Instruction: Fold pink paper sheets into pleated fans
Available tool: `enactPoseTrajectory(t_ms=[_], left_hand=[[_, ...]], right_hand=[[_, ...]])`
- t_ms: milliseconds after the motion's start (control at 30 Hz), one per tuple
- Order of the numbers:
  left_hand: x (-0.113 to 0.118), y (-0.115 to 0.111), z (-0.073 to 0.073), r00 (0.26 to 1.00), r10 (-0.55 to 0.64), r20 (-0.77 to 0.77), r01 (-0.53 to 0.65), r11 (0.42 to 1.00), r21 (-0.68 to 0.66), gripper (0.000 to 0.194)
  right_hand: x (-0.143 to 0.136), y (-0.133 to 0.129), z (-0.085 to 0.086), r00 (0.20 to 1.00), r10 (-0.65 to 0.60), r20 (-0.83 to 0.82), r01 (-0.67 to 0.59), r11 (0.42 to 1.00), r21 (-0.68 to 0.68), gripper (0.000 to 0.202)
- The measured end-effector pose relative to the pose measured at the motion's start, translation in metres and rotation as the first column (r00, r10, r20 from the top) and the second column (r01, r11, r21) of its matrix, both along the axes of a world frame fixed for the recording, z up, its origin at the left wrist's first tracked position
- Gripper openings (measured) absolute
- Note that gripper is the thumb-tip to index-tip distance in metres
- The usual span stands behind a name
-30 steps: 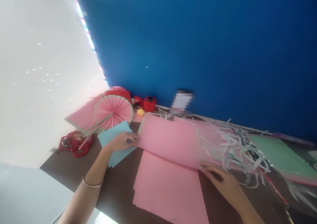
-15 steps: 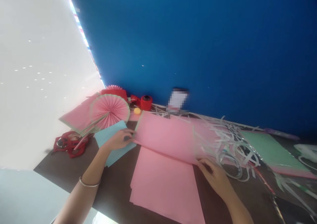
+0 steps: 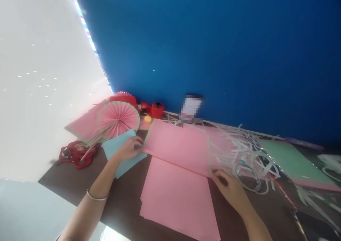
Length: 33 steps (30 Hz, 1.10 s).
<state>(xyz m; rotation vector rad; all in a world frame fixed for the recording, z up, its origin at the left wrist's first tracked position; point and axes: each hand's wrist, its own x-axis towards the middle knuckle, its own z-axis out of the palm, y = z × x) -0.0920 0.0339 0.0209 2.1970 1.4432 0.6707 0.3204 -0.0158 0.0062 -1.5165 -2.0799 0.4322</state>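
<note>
- Several pink sheets (image 3: 178, 202) are stacked unevenly on the brown surface (image 3: 125, 205), nearest the camera.
- The two hands are held well apart: the near right corner of a green-edged sheet (image 3: 178, 147) is pinched by the right hand (image 3: 233, 191), its near left corner by the left hand (image 3: 130, 148); a bracelet (image 3: 97, 195) is worn on the left wrist.
- That pink, green-edged sheet is laid across the far end of the stack, with a narrow band along its near edge.
- Blue paper (image 3: 119, 164) is partly covered by the left hand.
- To the left, a red bundle (image 3: 77, 155) is seen; to the right, tangled strips (image 3: 247, 163) and green paper (image 3: 295, 159).
- Farther back are placed a pleated fan (image 3: 119, 117), a yellow ball (image 3: 147, 119) and a red roll (image 3: 157, 111).
- A blurred object (image 3: 191, 108) is set by the blue wall (image 3: 199, 49).
</note>
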Motion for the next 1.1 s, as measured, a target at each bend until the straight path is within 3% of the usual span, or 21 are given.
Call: enactPoseTrajectory(t_ms=[333,467,800,933,1100], left_hand=[[0.005,0.0,0.007,0.994,0.103,-0.028,-0.105,0.989,-0.101,0.029],[0.008,0.0,0.002,0.988,0.147,-0.046,-0.151,0.982,-0.112,0.028],[0.009,0.001,-0.02,0.983,0.156,-0.095,-0.151,0.987,0.058,0.027],[0.011,-0.003,-0.019,0.975,0.155,-0.159,-0.141,0.985,0.095,0.026],[0.016,-0.008,-0.011,0.903,0.189,-0.387,-0.141,0.979,0.15,0.025]], right_hand=[[-0.014,-0.004,0.006,0.999,-0.048,0.0,0.048,0.999,0.017,0.028],[-0.016,-0.003,0.003,0.998,-0.066,0.005,0.066,0.997,0.045,0.028],[-0.022,-0.003,-0.01,0.987,-0.144,0.07,0.128,0.972,0.199,0.019],[-0.025,-0.002,-0.013,0.984,-0.144,0.102,0.118,0.968,0.22,0.017],[-0.024,-0.002,-0.014,0.983,-0.146,0.109,0.119,0.968,0.222,0.019]])
